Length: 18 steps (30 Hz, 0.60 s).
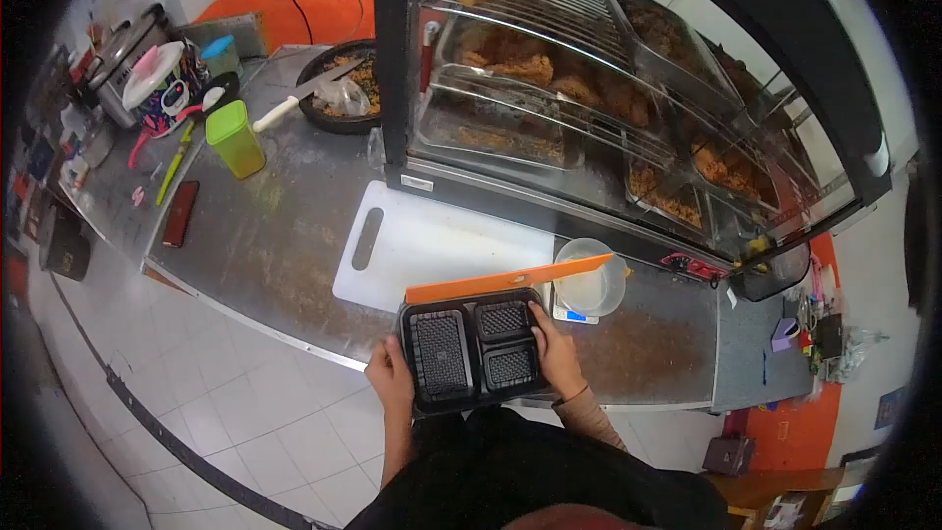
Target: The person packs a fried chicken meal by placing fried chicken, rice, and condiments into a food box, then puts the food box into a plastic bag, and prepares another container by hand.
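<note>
Between my two hands is a black plastic meal tray with three compartments and a textured floor, all bare. My left hand grips its left edge, and my right hand holds the right edge, thumb on the rim. Just beyond the tray, a long flat orange strip, perhaps a knife, lies across the front of the white cutting board. Its right end reaches over a clear round tub. The tub stands on a small scale with a lit blue display.
A glass-fronted warming cabinet with trays of fried food rises behind the board. A black pan of food with a white-handled knife stands back left. Left are a green container, a brown wallet-like case and a patterned pot.
</note>
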Motion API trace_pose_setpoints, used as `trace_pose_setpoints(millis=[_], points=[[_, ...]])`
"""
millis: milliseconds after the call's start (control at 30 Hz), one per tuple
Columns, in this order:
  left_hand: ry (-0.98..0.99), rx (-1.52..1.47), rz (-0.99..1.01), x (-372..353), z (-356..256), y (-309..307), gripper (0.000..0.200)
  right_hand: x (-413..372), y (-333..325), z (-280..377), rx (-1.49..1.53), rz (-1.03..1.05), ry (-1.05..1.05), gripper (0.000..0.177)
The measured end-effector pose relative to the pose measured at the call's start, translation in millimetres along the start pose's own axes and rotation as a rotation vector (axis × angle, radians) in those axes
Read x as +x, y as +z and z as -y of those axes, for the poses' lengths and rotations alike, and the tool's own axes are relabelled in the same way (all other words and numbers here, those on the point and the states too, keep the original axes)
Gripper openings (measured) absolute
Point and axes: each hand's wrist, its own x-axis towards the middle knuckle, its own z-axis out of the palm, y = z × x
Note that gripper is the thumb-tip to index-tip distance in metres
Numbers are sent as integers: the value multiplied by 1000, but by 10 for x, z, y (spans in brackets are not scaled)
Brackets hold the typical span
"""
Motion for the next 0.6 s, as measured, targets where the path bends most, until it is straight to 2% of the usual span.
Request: trace_pose_setpoints(millis=[67, 100, 167, 200, 367, 433, 467, 500, 567, 600], points=[[-216, -310, 218, 70, 133, -45, 25, 17, -88, 11, 56, -78, -24, 36], [-212, -300, 216, 50, 161, -12, 25, 35, -118, 5, 67, -77, -22, 36], [39, -429, 260, 13, -193, 58, 31, 56, -173, -5, 63, -166, -72, 34], [-20, -456, 305, 9, -290, 58, 30, 65, -222, 0, 48, -175, -71, 36], [88, -322, 301, 107, -296, 169, 30, 111, -397, -43, 101, -103, -9, 35], [244, -184, 193, 143, -323, 210, 27, 128, -443, -64, 296, -60, -183, 38], [350, -110, 155, 157, -330, 230, 22, 137, -458, -94, 378, 22, -203, 42], [337, -94, 159, 148, -371, 262, 22, 148, -469, -100, 387, 32, -188, 42], [346, -13, 72, 96, -454, 335, 10, 151, -466, -108, 366, -25, -235, 45], [370, -16, 105, 110, -430, 369, 5, 167, -451, -143, 299, -88, -248, 49]])
